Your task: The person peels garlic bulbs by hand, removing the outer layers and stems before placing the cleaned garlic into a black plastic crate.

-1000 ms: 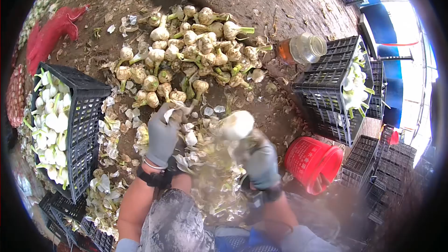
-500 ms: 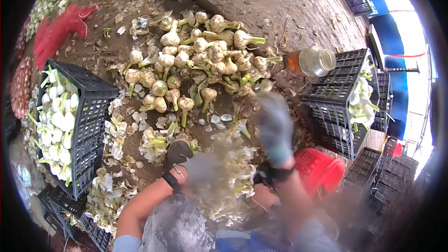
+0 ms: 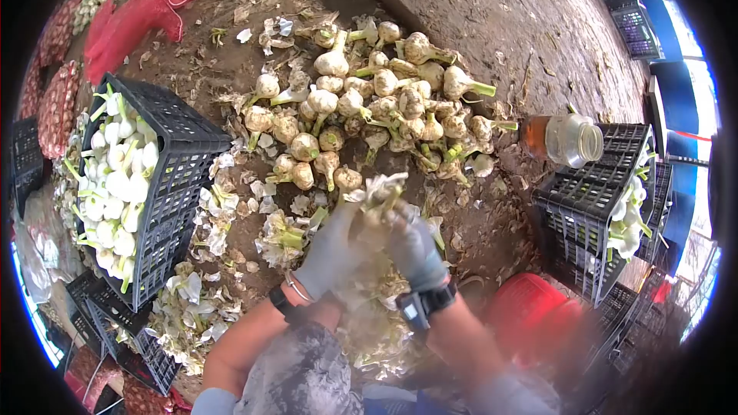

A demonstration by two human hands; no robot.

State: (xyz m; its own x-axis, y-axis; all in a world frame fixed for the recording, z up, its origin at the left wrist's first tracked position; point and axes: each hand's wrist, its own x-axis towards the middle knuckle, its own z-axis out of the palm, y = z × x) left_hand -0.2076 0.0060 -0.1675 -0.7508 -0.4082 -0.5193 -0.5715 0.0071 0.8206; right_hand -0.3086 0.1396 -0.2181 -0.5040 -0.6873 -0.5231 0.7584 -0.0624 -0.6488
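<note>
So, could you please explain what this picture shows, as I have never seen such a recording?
There is no machine: a person wears a camera on the head, looking down at their own gloved hands. The left hand and right hand together grip one garlic bulb, slightly blurred. On the dirt ground lies a pile of unpeeled garlic, with loose skins nearer. A black crate on the left holds white cleaned garlic; a glass jar and red bucket are on the right.

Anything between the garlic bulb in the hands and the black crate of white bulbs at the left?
Only low litter: garlic skins strewn on the ground between them. The left hand and right hand both grip the garlic bulb; the black crate turns its side wall toward it.
</note>
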